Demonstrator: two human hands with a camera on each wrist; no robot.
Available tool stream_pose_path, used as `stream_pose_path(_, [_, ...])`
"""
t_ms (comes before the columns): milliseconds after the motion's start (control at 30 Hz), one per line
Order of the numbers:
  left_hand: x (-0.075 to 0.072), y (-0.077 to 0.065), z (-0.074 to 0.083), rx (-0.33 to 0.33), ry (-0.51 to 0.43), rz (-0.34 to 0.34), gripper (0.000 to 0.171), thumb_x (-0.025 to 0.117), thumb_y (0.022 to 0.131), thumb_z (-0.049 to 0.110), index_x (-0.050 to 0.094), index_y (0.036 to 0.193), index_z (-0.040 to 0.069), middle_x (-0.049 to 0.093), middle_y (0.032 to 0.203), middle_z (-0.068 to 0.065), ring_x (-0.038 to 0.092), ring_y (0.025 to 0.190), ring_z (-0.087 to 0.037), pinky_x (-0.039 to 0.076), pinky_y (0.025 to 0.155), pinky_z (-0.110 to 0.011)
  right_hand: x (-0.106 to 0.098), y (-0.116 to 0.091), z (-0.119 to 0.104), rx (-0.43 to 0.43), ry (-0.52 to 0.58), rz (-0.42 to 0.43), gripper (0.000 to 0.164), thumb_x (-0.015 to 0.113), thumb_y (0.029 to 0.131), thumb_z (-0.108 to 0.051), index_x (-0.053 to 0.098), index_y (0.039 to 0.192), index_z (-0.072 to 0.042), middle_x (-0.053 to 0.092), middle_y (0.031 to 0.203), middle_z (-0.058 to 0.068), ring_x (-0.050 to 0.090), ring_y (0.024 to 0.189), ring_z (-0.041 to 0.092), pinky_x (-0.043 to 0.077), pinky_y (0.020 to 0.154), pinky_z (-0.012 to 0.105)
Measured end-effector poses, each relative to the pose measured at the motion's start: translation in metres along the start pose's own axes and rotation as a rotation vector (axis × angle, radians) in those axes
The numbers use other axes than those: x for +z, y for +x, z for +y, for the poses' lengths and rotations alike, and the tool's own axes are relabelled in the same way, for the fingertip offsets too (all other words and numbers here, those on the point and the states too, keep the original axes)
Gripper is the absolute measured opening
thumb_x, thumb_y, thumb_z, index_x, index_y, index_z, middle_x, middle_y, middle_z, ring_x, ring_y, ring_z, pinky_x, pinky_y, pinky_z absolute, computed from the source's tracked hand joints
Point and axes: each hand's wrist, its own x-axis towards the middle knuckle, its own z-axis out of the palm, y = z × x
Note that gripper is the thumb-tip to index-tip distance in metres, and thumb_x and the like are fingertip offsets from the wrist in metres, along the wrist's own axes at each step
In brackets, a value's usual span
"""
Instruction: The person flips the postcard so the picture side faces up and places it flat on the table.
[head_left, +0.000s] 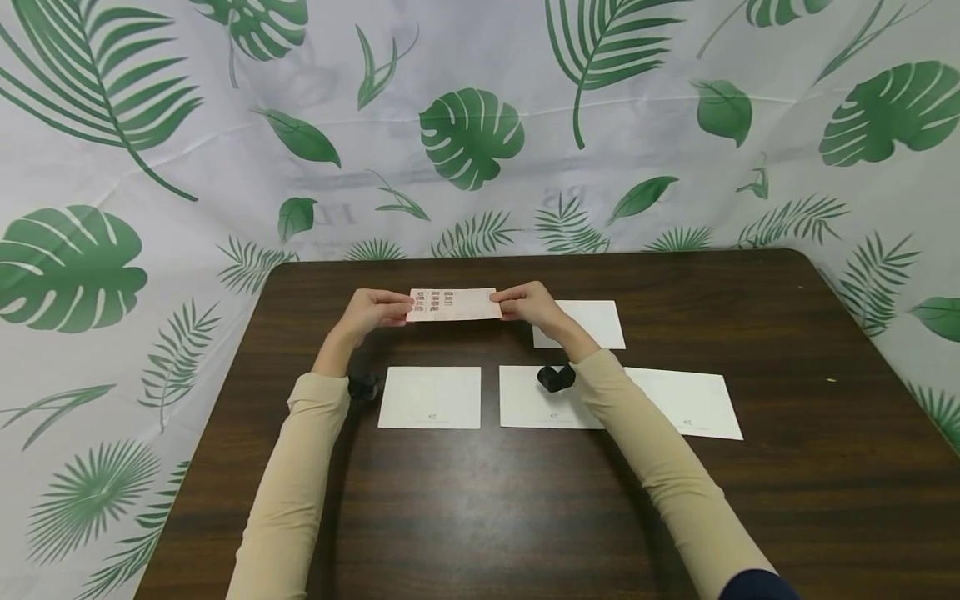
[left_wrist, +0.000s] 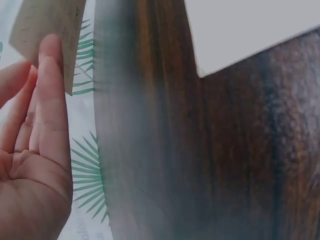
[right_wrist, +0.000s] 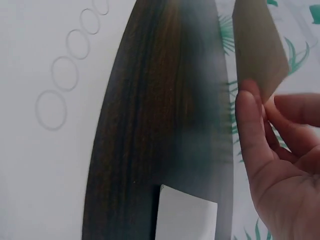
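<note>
Head, card: the printed card (head_left: 468, 305) is raised off the dark surface (head_left: 450, 517), print facing the camera, held between the left hand (head_left: 363, 312) and the right hand (head_left: 534, 305), one at each short end.
Head, white cards: the left card (head_left: 430, 400), middle card (head_left: 521, 400) and right card (head_left: 693, 396) make a near row; the far card (head_left: 592, 321) lies beyond, beside the right hand. The right arm partly covers the middle and right cards.
Left wrist, grip: the left fingers (left_wrist: 51, 100) are nearly closed, pinching the printed card's edge against the thumb.
Right wrist, grip: the right fingers (right_wrist: 250, 120) pinch the opposite end, also nearly closed. A white sheet (right_wrist: 30, 175) with circles fills the left; which card it is, I cannot tell.
Handling, judged: matched, light pinches at the very ends should keep the card flat and its print uncovered; uneven pull could bow or twist it, and low sleeves could drag the white cards.
</note>
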Motion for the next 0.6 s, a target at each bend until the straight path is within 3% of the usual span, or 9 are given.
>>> stream_pose_path(233, [0.005,0.003,-0.004,-0.05,0.132,-0.035,0.027,0.063,0.088,0.003,0.062,0.11,-0.014,0.066,0.098,-0.016,0.062,0.067,-0.01,0.055,0.068,-0.027,-0.003,-0.002,0.007,0.001,-0.162,-0.025,0.034,0.067,0.085,-0.006,0.063,0.117,0.004,0.06,0.121,0.018,0.065,0.097,0.026,0.05,0.086,0.035])
stream_pose_path(400, [0.008,0.002,-0.004,-0.074,0.193,-0.046,0.026,0.064,0.086,0.001,0.063,0.108,-0.013,0.067,0.096,-0.016,0.062,0.065,-0.011,0.055,0.069,-0.03,0.001,-0.003,0.007,0.008,-0.239,-0.033,0.033,0.07,0.082,-0.006,0.065,0.114,0.003,0.064,0.114,0.017,0.065,0.095,0.024,0.052,0.081,0.032])
stream_pose_path(600, [0.015,0.0,-0.002,-0.066,0.308,-0.043,0.024,0.068,0.084,0.002,0.066,0.104,-0.011,0.068,0.095,-0.019,0.061,0.064,-0.01,0.055,0.065,-0.028,0.006,-0.002,0.006,0.032,-0.281,-0.032,0.034,0.073,0.078,-0.003,0.067,0.111,0.004,0.066,0.108,0.017,0.068,0.08,0.018,0.053,0.073,0.029])
